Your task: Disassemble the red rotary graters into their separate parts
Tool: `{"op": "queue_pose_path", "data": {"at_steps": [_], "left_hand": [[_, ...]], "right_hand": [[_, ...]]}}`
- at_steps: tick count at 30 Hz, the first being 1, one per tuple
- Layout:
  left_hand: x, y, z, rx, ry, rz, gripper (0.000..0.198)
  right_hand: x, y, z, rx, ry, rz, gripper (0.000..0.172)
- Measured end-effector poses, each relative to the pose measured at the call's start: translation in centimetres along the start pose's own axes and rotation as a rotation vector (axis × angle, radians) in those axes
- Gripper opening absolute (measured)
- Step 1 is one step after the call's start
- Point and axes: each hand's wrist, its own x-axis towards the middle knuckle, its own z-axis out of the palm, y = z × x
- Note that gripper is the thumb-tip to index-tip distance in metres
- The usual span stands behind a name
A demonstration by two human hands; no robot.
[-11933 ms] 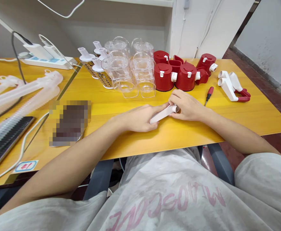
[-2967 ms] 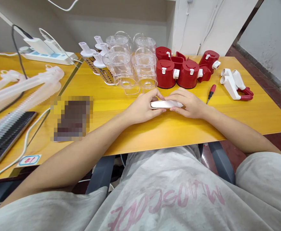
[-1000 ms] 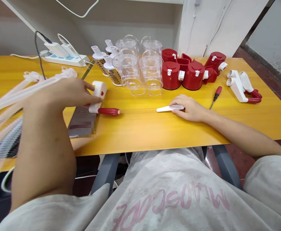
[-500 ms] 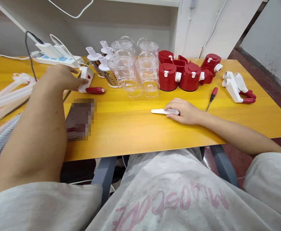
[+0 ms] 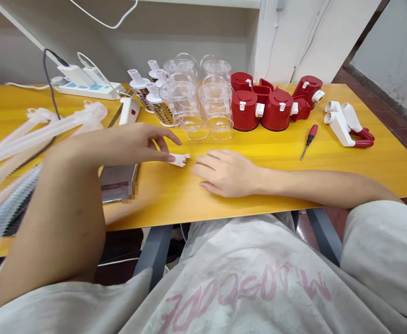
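Observation:
My left hand pinches a small white plastic piece between thumb and fingers, just above the desk. A notched end of the piece points right; its other end is hidden by my hand. Close to that end, my right hand rests palm down, its fingers loosely extended to the left and apart from the piece. Nothing shows in it, though its underside is hidden. A white handle part with a red mark stands behind my left wrist. Below that forearm lies a dark flat phone-like device.
Clear plastic cups and perforated metal drums stand at the back. Beside them are red housings. A screwdriver and white-and-red handles lie right. Left are a power strip and blurred translucent strips.
My left hand has moved right and nearer from beside the white handle part and now holds a white piece. My right hand has shifted left, and the white piece no longer shows in it.

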Motion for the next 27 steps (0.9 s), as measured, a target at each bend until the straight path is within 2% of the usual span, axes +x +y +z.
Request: {"op": "queue_pose_path", "data": {"at_steps": [3,7,12,17,19,23,27], "left_hand": [[0.9,0.4,1.8,0.03,-0.084,0.039,0.069],[1.9,-0.9,3.4,0.011,-0.006,0.103,0.054],[2.8,-1.2,3.7,-0.021,0.137,0.149,0.042],[3.4,-0.2,3.4,-0.074,0.12,0.159,0.043],[3.7,0.2,3.7,-0.068,0.167,0.166,0.043],[3.9,0.7,5.1,-0.099,0.314,0.161,0.034],[3.0,1.7,5.8,-0.073,0.371,0.163,0.038]], "right_hand": [[-3.8,1.1,-1.0,0.077,-0.079,-0.08,0.03],[-6.5,3.0,-1.4,0.141,-0.088,-0.095,0.031],[-5.7,2.8,-1.0,0.174,-0.073,-0.139,0.033],[-5.7,2.8,-1.0,0.172,-0.095,-0.173,0.033],[-5.9,3.2,-1.3,0.17,-0.084,-0.164,0.032],[-5.8,4.0,-2.5,0.154,-0.047,-0.144,0.033],[-5.3,5.5,-5.1,0.133,-0.032,-0.092,0.039]]}}
